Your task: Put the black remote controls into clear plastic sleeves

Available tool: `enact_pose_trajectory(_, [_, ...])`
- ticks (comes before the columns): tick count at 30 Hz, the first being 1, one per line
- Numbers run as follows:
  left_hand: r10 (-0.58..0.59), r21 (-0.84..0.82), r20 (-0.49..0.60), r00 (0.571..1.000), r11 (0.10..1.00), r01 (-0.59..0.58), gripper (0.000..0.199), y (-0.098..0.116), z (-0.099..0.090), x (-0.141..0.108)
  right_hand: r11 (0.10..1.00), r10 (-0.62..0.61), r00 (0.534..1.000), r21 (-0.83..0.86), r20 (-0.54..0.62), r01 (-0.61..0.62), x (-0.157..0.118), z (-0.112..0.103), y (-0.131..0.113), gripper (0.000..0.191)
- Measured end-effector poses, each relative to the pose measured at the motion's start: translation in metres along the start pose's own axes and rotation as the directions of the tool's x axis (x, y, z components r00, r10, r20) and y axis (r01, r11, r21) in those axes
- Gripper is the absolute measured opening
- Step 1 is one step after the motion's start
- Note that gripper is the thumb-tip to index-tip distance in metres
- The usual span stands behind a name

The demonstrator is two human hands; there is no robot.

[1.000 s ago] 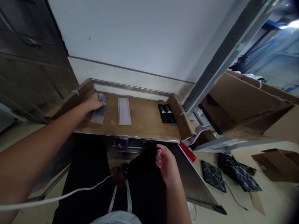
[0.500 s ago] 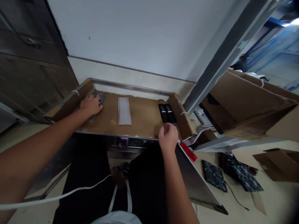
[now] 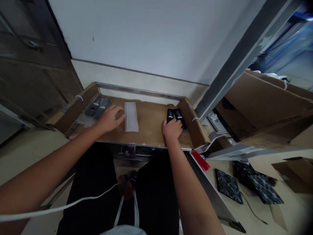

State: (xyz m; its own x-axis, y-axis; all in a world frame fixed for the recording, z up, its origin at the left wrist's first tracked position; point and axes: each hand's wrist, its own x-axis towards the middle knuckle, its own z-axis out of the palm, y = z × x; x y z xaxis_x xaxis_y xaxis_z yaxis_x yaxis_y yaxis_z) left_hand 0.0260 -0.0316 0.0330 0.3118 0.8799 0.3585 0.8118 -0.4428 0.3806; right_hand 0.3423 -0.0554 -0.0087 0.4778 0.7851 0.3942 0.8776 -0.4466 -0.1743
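My left hand (image 3: 111,118) is over the cardboard-lined tray, fingers extended and a little blurred, just left of a white rectangular strip (image 3: 131,117). No object shows in it. Left of that hand, dark pieces in clear plastic (image 3: 96,107) lie at the tray's left end. At the right end lie two slim black pieces with white labels, a left one (image 3: 170,113) and a right one (image 3: 179,114). My right hand (image 3: 172,130) has its fingers bent over their lower ends, seemingly gripping the left piece. The fingertips are partly hidden.
Raised cardboard sides (image 3: 193,122) bound the tray (image 3: 150,132). A large open carton (image 3: 271,111) stands to the right, with a red strip (image 3: 200,160) below the tray's corner. Black patterned pieces (image 3: 228,185) lie lower right. A white cable (image 3: 80,199) crosses my lap.
My left hand has moved right, off the plastic-wrapped pieces and toward the white strip. My right hand has moved up onto the black pieces, whose gap looks wider. The view has shifted slightly.
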Motion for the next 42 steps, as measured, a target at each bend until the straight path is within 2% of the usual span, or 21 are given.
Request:
enact_pose_trajectory(2, [0.113,-0.085,0.057,0.992,0.991,-0.108,0.039,0.018,0.008,-0.010,1.000,0.008,0.999,0.010,0.032,-0.008,0.001,0.001,-0.001,0.050])
enact_pose_trajectory(5, [0.196,-0.086,0.129,0.972,0.979,-0.186,0.039,0.035,0.017,-0.021,0.999,0.030,0.999,0.037,0.043,-0.032,0.000,0.001,-0.001,0.052])
enact_pose_trajectory(10, [0.246,-0.027,0.236,0.940,0.969,-0.247,0.021,0.040,0.019,-0.018,0.990,0.041,0.997,0.129,0.068,-0.049,-0.001,-0.003,0.000,0.053])
enact_pose_trajectory(12, [0.259,0.005,0.266,0.928,0.963,-0.270,0.021,0.041,0.017,-0.016,0.983,0.032,0.994,0.179,0.101,-0.050,-0.001,-0.005,0.001,0.052])
enact_pose_trajectory(15, [0.250,0.034,0.206,0.946,0.964,-0.262,0.022,0.045,0.012,-0.012,0.966,0.011,0.990,0.252,0.141,-0.047,0.002,-0.005,0.006,0.045])
enact_pose_trajectory(18, [0.233,-0.023,0.048,0.971,0.972,-0.233,0.019,0.056,0.014,-0.006,0.911,0.030,0.988,0.404,0.149,-0.089,0.009,0.000,0.014,0.043])
enact_pose_trajectory(20, [0.219,-0.097,-0.055,0.974,0.970,-0.223,0.016,0.069,0.025,0.002,0.805,0.086,0.986,0.573,0.144,-0.154,0.012,0.004,0.021,0.043])
enact_pose_trajectory(21, [0.209,-0.138,-0.095,0.973,0.965,-0.221,0.014,0.077,0.034,0.007,0.717,0.121,0.980,0.669,0.160,-0.197,0.012,0.005,0.024,0.043])
enact_pose_trajectory(23, [0.182,-0.223,-0.142,0.973,0.952,-0.211,0.012,0.094,0.058,0.017,0.474,0.169,0.956,0.831,0.239,-0.292,0.011,0.004,0.030,0.042])
enact_pose_trajectory(25, [0.128,-0.313,-0.151,0.980,0.934,-0.170,0.011,0.108,0.085,0.027,0.227,0.149,0.927,0.900,0.344,-0.371,0.005,-0.004,0.037,0.043])
enact_pose_trajectory(27, [0.013,-0.402,-0.136,0.991,0.913,-0.068,0.009,0.116,0.109,0.034,0.098,0.082,0.902,0.897,0.424,-0.431,-0.007,-0.018,0.047,0.048])
enact_pose_trajectory(28, [-0.044,-0.437,-0.127,0.991,0.899,-0.016,0.009,0.118,0.117,0.037,0.084,0.040,0.891,0.887,0.452,-0.454,-0.014,-0.027,0.052,0.050])
enact_pose_trajectory(30, [-0.104,-0.477,-0.115,0.988,0.878,0.037,0.009,0.117,0.127,0.039,0.127,-0.040,0.872,0.868,0.489,-0.481,-0.031,-0.046,0.066,0.049])
enact_pose_trajectory(34, [-0.062,-0.474,-0.108,0.992,0.880,0.003,0.011,0.114,0.129,0.039,0.264,-0.129,0.843,0.837,0.522,-0.479,-0.066,-0.074,0.087,0.045])
enact_pose_trajectory(37, [-0.039,-0.471,-0.113,0.993,0.882,-0.019,0.012,0.114,0.128,0.037,0.338,-0.165,0.829,0.820,0.534,-0.461,-0.078,-0.080,0.088,0.045])
enact_pose_trajectory(42, [0.010,-0.505,-0.137,0.991,0.860,-0.079,0.014,0.112,0.126,0.033,0.344,-0.170,0.828,0.820,0.534,-0.458,-0.075,-0.075,0.071,0.045])
